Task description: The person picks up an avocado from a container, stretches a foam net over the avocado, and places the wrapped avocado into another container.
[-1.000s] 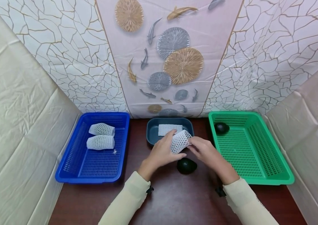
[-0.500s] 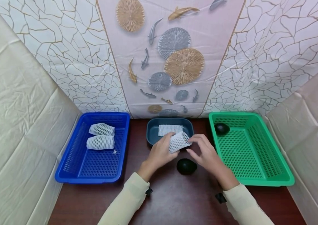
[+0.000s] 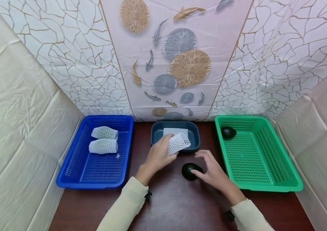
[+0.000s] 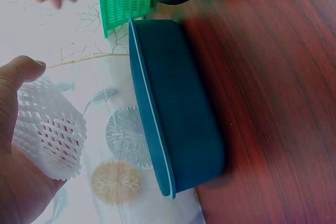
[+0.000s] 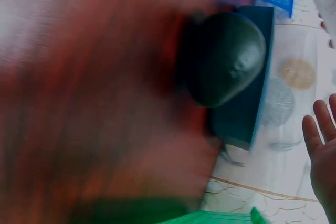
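Note:
My left hand (image 3: 158, 154) grips a white foam net sleeve (image 3: 178, 143) above the front of a dark teal tray (image 3: 195, 136). In the left wrist view the sleeve (image 4: 50, 132) looks hollow, its mouth facing away from the palm. A dark green avocado (image 3: 188, 171) lies on the table in front of the tray. Just right of it hovers my right hand (image 3: 213, 171), fingers spread and holding nothing. The thumb overlaps the fruit in the head view, while the right wrist view shows the hand (image 5: 324, 156) apart from the avocado (image 5: 226, 59).
Another foam net sleeve (image 3: 175, 131) lies flat in the tray. At left, a blue basket (image 3: 94, 184) holds two net-wrapped items (image 3: 103, 146). The green basket (image 3: 276, 186) at right contains one avocado (image 3: 228, 132). Fabric walls (image 3: 319, 128) enclose the sides and back.
My right hand has let go of the sleeve's end and come down toward the avocado. My left hand has drawn slightly left with the sleeve.

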Available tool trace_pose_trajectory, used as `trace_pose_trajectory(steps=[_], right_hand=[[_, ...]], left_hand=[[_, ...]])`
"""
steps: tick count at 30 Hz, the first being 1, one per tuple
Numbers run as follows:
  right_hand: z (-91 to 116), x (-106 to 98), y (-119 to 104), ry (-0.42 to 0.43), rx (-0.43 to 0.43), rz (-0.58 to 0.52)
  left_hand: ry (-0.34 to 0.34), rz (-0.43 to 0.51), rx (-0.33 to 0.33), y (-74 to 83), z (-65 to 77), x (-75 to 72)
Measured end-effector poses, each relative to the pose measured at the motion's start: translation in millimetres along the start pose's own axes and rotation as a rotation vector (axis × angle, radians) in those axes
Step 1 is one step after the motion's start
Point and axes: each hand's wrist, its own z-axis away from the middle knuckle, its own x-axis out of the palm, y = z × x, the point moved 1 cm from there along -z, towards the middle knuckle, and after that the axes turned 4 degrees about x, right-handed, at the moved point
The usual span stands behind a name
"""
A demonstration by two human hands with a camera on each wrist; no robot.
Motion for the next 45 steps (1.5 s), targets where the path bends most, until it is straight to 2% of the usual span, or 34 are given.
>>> trace_pose_trajectory(steps=[7, 11, 15, 18, 25, 33, 40, 45], right_hand=[[15.5, 15.4, 11.4, -0.057, 0.078, 0.039], [22.1, 22.9, 18.8, -0.153, 0.19, 0.033], [26.4, 28.3, 24.1, -0.256, 0.286, 0.0], [28.7, 32.0, 26.5, -0.296, 0.312, -0.015], [32.8, 37.5, 30.8, -0.35, 0.36, -0.003], [32.0, 37.8, 34.2, -0.342, 0.338, 0.015], [30.2, 39.4, 35.0, -0.32, 0.273, 0.048], [29.0, 38.2, 34.0, -0.295, 0.251, 0.026]], left_hand=[[0.028, -0.003, 0.033, 1.0, -0.5, -5.2], [0.034, -0.028, 0.06, 0.9, -0.5, -7.1], [0.012, -0.031, 0.056, -0.3, 1.4, -7.7], [-0.007, -0.024, 0.043, -1.5, 4.0, -7.5], [-0.005, -0.018, 0.048, -3.5, 6.8, -7.2], [-0.004, -0.029, 0.066, -3.0, 5.4, -9.7], [-0.012, -0.042, 0.06, -4.3, 6.8, -10.3], [-0.006, -0.039, 0.069, -5.8, 7.2, -9.9]])
